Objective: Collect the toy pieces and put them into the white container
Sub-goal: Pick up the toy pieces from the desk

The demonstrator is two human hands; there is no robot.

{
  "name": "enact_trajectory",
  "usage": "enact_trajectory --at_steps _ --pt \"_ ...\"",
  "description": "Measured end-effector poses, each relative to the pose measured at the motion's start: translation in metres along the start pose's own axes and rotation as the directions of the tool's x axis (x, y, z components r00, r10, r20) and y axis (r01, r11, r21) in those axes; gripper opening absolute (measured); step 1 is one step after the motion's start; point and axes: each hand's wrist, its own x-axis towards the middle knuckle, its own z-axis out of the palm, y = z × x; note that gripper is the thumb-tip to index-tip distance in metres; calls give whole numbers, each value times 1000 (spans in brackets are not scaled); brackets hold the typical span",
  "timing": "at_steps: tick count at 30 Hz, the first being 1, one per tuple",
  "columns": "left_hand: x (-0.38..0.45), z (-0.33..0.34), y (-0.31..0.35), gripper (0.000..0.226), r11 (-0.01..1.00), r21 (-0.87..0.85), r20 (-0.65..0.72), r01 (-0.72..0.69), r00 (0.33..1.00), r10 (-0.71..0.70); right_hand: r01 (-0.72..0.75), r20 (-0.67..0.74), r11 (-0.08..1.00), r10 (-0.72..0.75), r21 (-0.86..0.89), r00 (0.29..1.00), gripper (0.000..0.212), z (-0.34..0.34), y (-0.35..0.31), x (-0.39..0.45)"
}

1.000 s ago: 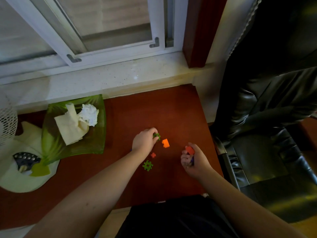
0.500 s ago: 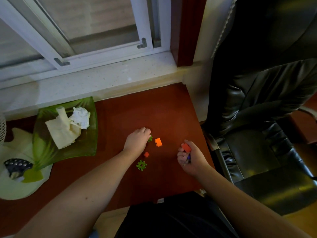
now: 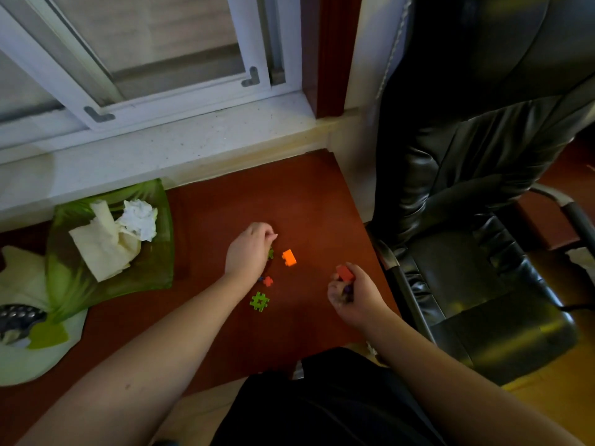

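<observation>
Head view, nearest first: the person's right hand [image 3: 351,292] hangs over the worktop [image 3: 225,201] near its right edge, fingers curled shut on a red piece [image 3: 345,273], with something dark tucked under it, so this hand looks to be serving as the store for what is gathered. Just left lie a green lattice piece [image 3: 259,301] and a small red piece [image 3: 267,281], loose on the wood. Beyond them the left hand [image 3: 249,251] is bent down, fingers pinched on a green piece [image 3: 270,253], likely lifting it; an orange brick [image 3: 289,257] sits just beside, untouched. Farther off, by the left edge, a green dish [image 3: 64,284] holds crumpled paper. I cannot pick out the white container for certain. No writing or brand is legible anywhere.
</observation>
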Motion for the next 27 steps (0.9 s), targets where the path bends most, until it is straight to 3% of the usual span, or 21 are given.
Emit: enact_trajectory --at_steps 5,9,13,23,27 --pt "-52 -35 68 18 913 -194 -59 -360 933 355 91 -17 994 -90 60 996 25 14 24 -3" --pt "-81 -35 81 18 861 -231 -14 -453 886 463 75 91 997 -76 7 993 34 22 45 2" --pt "-87 -30 67 23 845 -123 -56 -520 854 517 54 141 998 -56 22 988 40 27 57 -4" --pt "-90 -41 47 23 847 -70 -42 -527 850 525 83 156 994 -94 76 983 36 33 81 -3" --pt "-91 -58 35 21 892 -281 -68 -353 935 349 116 114 981 -135 156 984 29 38 90 -7"
